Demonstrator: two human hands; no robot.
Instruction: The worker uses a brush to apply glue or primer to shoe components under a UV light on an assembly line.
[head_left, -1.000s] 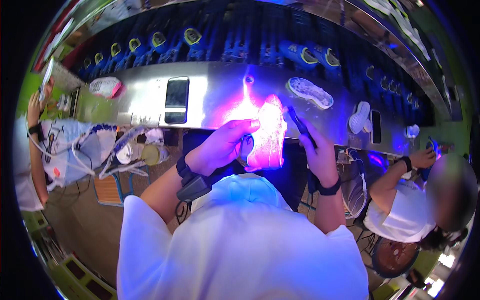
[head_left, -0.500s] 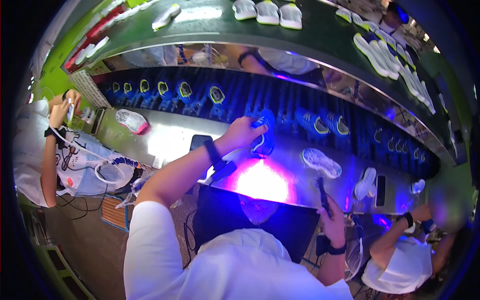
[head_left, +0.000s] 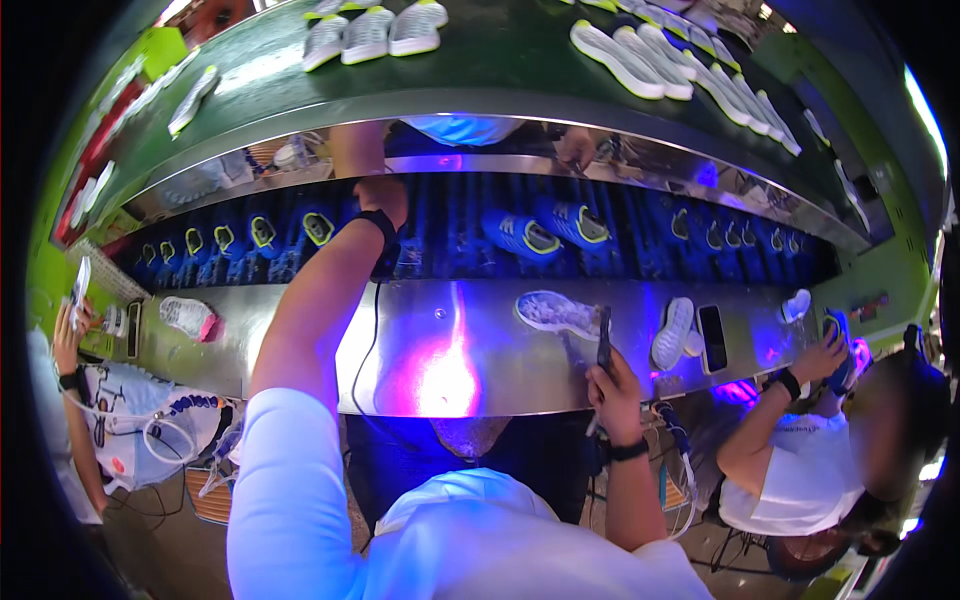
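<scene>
My left hand point(head_left: 383, 197) reaches across the bench onto the dark conveyor belt, to the right of a row of blue shoes with yellow-green collars, the nearest being a blue shoe point(head_left: 318, 229). Its fingers point away from me and are hidden, so what they hold cannot be made out. Near the bench's front edge, my right hand point(head_left: 614, 392) is closed round a slim dark tool point(head_left: 604, 338) held upright. A pale shoe sole point(head_left: 556, 313) lies on the bench just beyond that tool.
Further right on the bench lie another sole point(head_left: 673, 335) and a phone point(head_left: 711, 338). A pink-tipped sole point(head_left: 188, 318) lies at left. Two blue shoes point(head_left: 524, 234) sit on the belt. The upper green shelf point(head_left: 480, 72) carries soles. Co-workers sit either side; a dark cable point(head_left: 374, 345) crosses the bench.
My left hand has moved away from me, from holding a blue shoe over the bench to the belt. The right hand still grips the dark tool. The view has turned.
</scene>
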